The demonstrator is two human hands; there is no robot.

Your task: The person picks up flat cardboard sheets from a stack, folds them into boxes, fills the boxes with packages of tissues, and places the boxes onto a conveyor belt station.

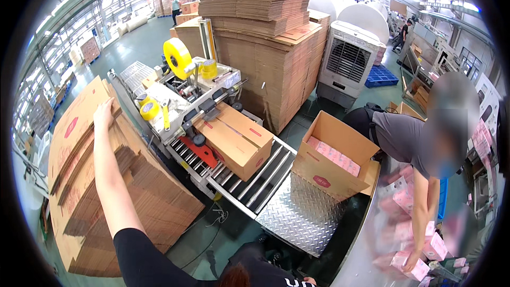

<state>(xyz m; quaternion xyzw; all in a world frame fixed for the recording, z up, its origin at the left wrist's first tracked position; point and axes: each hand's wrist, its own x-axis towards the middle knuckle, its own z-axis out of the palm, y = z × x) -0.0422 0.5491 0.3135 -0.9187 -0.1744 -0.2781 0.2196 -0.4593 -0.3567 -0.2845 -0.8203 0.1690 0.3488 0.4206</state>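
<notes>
My left arm reaches out to the tall stack of flattened cartons [122, 202] on the left. At the stack's upper edge my left hand [103, 112] is closed over the rim of a flattened carton [77, 122]. Only a sliver of my right hand [309, 280] shows at the lower edge, close to my body, its fingers mostly hidden. Ahead, a closed cardboard box [234, 141] lies on the roller conveyor [255, 178] under the taping machine [204, 103]. An open carton [329, 167] with pink packs [333, 157] inside stands on the diamond-plate metal platform [303, 212].
At right a co-worker [404, 138] bends over a metal table, one hand on pink packs [411, 266]. Yellow tape rolls [178, 59] sit on the machine. Behind rise another flat-carton stack [255, 58] and an air cooler [348, 61]. A cable [218, 215] trails across the floor.
</notes>
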